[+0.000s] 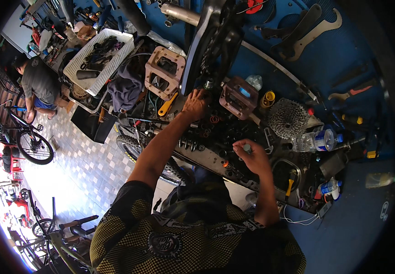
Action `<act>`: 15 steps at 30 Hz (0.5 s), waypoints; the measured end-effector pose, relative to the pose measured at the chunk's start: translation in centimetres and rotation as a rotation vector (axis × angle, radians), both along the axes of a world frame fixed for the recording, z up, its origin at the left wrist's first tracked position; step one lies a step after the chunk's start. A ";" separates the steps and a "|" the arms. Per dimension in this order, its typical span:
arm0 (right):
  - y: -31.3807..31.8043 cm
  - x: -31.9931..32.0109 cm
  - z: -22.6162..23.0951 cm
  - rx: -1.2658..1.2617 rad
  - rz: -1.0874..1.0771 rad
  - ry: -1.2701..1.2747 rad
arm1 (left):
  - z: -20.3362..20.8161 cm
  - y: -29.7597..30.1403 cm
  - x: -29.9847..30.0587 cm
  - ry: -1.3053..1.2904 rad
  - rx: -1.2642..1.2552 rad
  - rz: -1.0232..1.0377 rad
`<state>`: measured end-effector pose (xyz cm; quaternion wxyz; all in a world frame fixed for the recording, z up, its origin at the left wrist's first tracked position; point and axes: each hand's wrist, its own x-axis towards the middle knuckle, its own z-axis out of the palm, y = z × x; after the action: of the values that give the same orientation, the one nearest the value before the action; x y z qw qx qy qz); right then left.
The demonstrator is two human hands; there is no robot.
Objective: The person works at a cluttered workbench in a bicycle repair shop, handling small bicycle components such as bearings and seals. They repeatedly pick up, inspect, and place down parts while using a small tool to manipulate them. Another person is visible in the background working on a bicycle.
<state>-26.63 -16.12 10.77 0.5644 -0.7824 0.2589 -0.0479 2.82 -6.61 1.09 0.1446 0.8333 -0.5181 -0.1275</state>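
Now | left hand [195, 104] fingers down among small parts on workbench [215, 157] | right hand [251, 155] pinching small pale part [246, 147]

A white plastic basket [98, 58] of dark parts is sitting at the far left of your cluttered table [215, 157], a toothed cassette [288, 118] and a clear bottle [315, 140] lying to the right. Wrenches [306, 33] are hanging on the blue wall, while another person [37, 84] is crouching beside a bicycle [28, 139].

Two pedals [164, 72] [238, 97], one basket [98, 58], one cassette [288, 118], two bottles [317, 140] [330, 187] and two wrenches [303, 28] [314, 36] show.
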 end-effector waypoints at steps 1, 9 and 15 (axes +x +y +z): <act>0.0 0.3 -0.1 -0.007 0.008 -0.002 | 0.3 0.0 -0.1 0.006 0.014 0.006; 0.3 1.0 0.1 -0.085 0.071 -0.032 | 0.1 0.3 -0.5 -0.108 0.007 0.013; 0.7 1.1 -0.5 -0.094 0.108 -0.047 | -1.9 0.9 0.0 -0.121 -0.061 -0.044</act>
<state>-25.52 -15.38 10.31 0.5348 -0.8195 0.2005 -0.0477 2.82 -5.67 -0.85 0.1356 0.8232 -0.5476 -0.0640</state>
